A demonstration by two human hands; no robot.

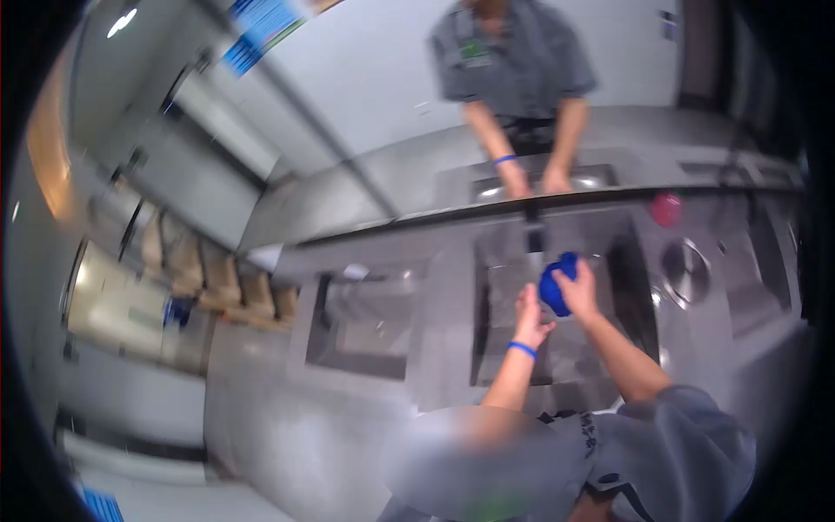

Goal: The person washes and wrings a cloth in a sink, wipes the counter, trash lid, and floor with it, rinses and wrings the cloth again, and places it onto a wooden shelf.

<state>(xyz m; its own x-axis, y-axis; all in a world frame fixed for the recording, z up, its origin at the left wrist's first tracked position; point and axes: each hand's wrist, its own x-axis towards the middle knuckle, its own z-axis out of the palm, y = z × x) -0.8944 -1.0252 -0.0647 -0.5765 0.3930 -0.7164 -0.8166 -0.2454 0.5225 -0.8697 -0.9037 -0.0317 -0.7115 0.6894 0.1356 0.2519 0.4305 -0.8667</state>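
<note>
The blue item (pixel 551 293), perhaps a cloth, was over the sink basin (pixel 633 278), just below the dark faucet (pixel 535 233). The right hand (pixel 581 291) gripped it from the right, its fingers closed on the near side. The left hand (pixel 531 318) was just to the left, fingers extended and thumb apart; whether they touched the item could not be told through the blur. A blue band (pixel 522 348) circled the left wrist.

The handling looked partway along: the item was already lifted and over the basin, and it had not yet been let go. How wet it was, or whether water ran, could not be made out. To the right on the bench (pixel 444 326) stood 1 round metal dish (pixel 685 272) and 1 pink object (pixel 666 210), both well apart from the 2 hands, and another sink (pixel 370 335) lay to the left
</note>
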